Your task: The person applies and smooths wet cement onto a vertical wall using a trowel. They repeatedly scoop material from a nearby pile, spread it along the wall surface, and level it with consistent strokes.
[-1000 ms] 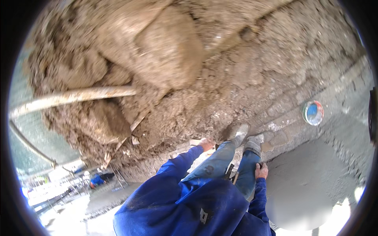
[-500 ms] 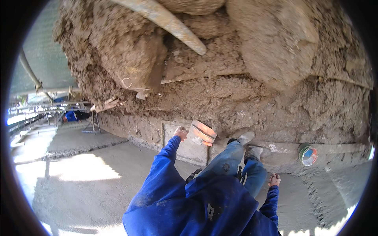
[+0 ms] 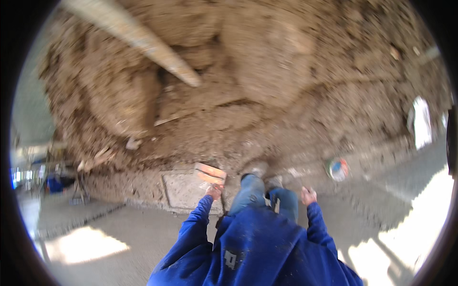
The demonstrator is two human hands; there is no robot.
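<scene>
My left hand (image 3: 214,191) reaches down at the near edge of an orange-red plastering float (image 3: 210,172). The float has a dark lengthwise handle and lies on a pale, muddy square slab (image 3: 181,193). The fingers look curled around something small and reddish beside the float, too blurred to name; a whitish patch shows next to them. My right hand (image 3: 308,195) hangs to the right of my legs, its fingers curled in a loose fist with nothing visible in them.
A rough wall of earth and boulders (image 3: 267,52) rises ahead, with a thick pole (image 3: 157,50) slanting across it. A round bucket (image 3: 338,169) stands to the right at its foot. Grey concrete floor (image 3: 143,229) spreads around me. A blue-clad shape (image 3: 56,184) is far left.
My left hand has moved right to the float, from a spot apart from it. My right hand stays curled. The view has swung right, and the float has hardly shifted on the slab.
</scene>
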